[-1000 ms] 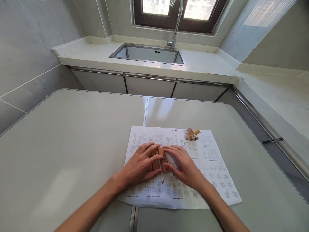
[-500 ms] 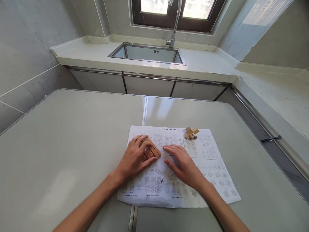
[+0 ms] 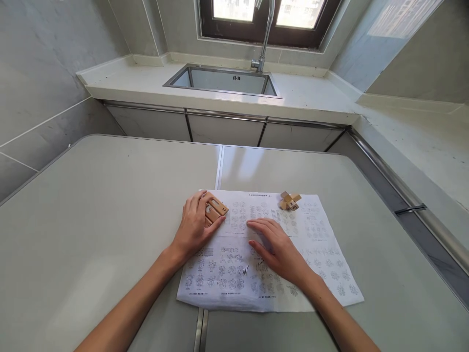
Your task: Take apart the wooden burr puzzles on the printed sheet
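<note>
My left hand (image 3: 196, 220) is wrapped round several notched wooden puzzle pieces (image 3: 217, 206), at the upper left of a printed sheet (image 3: 238, 244). One of the pieces carries a number near its end. My right hand (image 3: 276, 247) lies flat on the middle of the sheet, fingers stretched out and holding nothing. Beyond it, near the sheet's far right corner, rests a small crossed wooden puzzle assembly (image 3: 290, 201) with numbers on its ends. Rows of small diagrams cover the paper, and it has two small torn spots.
The paper lies on a pale table (image 3: 110, 205) with a seam running down its middle. Past the table's far edge stands a white counter (image 3: 128, 80) with a steel sink (image 3: 223, 90) and a tall faucet (image 3: 266, 39). Another counter (image 3: 421, 127) runs along the right.
My left hand has slid the wooden pieces left and slightly away from me, toward the sheet's left edge. My right hand has stayed in place.
</note>
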Motion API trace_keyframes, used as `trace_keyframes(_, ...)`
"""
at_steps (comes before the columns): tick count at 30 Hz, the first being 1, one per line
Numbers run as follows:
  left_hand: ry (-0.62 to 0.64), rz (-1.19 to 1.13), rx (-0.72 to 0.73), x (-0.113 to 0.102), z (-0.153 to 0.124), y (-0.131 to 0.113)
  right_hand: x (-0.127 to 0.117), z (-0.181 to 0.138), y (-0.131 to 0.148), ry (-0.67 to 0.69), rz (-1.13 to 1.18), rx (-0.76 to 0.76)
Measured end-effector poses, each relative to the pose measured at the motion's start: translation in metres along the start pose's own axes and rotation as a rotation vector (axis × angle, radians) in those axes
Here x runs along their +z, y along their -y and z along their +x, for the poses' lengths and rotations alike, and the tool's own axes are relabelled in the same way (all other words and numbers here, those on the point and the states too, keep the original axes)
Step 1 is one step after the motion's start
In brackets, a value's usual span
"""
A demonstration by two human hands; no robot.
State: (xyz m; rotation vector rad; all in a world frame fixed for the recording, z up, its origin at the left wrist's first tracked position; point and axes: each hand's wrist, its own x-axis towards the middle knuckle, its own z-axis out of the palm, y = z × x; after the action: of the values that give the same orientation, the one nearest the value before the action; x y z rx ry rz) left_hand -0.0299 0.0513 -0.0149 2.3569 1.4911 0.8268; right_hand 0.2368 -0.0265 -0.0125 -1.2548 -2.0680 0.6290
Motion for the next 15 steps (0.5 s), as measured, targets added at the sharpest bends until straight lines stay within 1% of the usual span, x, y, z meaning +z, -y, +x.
trace_keyframes(6, -0.059, 0.100, -0.019, -0.003, -0.004, -0.001, -0.001, -0.001, 0.001, -0.010, 0.003, 0.005)
trace_keyframes(10, -0.115, 0.177, -0.014, -0.009, -0.004, -0.005, -0.001, 0.000, 0.000, -0.019, 0.006, 0.005)
trace_keyframes(13, -0.162, 0.194, -0.074, -0.016, -0.003, -0.007, -0.001, 0.000, 0.000, -0.021, 0.012, 0.002)
trace_keyframes(15, -0.153, 0.207, -0.143, -0.019, -0.003, -0.006, -0.002, 0.000, 0.001, -0.022, 0.016, -0.001)
